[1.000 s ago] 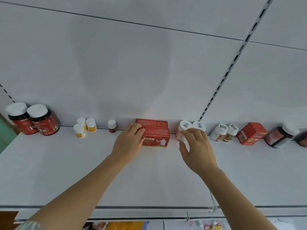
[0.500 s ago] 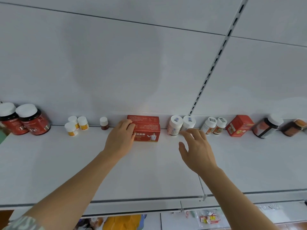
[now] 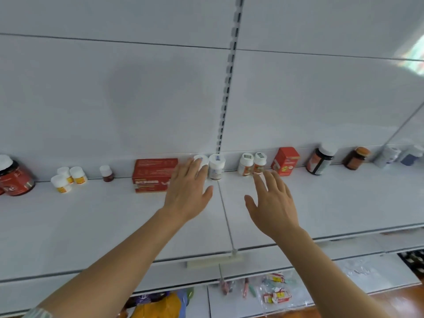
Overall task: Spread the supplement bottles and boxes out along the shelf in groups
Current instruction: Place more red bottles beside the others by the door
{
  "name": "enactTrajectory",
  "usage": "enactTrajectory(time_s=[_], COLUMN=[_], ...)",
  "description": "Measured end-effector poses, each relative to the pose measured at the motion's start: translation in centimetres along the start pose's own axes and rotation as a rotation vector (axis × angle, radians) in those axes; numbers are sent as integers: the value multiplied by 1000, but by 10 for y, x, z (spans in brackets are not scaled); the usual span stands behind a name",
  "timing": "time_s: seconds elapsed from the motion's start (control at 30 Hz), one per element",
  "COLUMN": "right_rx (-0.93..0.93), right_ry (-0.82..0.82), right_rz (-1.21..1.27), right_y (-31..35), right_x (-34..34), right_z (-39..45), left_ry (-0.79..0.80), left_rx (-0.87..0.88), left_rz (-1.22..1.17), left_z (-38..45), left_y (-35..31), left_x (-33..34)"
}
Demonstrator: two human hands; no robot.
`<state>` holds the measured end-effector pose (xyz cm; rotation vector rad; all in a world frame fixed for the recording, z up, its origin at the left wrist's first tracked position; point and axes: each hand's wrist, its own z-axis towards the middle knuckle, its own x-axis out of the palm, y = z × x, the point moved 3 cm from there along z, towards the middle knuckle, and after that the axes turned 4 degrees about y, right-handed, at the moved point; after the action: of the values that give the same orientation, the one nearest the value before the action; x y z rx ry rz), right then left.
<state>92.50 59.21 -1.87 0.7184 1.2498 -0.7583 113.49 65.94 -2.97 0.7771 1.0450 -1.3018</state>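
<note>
Supplements line the back of a white shelf (image 3: 96, 216). Two stacked red boxes (image 3: 152, 174) stand left of centre. My left hand (image 3: 188, 191) reaches flat in front of a white-capped bottle (image 3: 202, 160), fingers straight, beside a second white bottle (image 3: 216, 166). My right hand (image 3: 273, 200) hovers open with fingertips near a pair of small white bottles (image 3: 251, 164). A small red box (image 3: 284, 160) stands right of that pair.
At the far left sit large red jars (image 3: 16, 180), three small yellow-labelled bottles (image 3: 67, 179) and one tiny brown bottle (image 3: 106, 173). Dark bottles (image 3: 321, 158) and more containers stand at the right. A shelf joint (image 3: 226, 216) runs between my hands. Packets lie on the lower shelf.
My left hand left the red boxes and moved right to the white-capped bottle. My right hand moved right toward the pair of small white bottles. The view shifted right.
</note>
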Motion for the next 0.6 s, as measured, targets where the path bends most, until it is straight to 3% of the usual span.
enactTrajectory(time_s=[0.6], right_rx=[344], right_ry=[35], right_rz=[-39], right_y=[-365], right_x=[-69], right_z=[-136], left_ry=[132], left_rx=[283], left_rz=[-38], left_z=[84], left_y=[-424], left_x=[51])
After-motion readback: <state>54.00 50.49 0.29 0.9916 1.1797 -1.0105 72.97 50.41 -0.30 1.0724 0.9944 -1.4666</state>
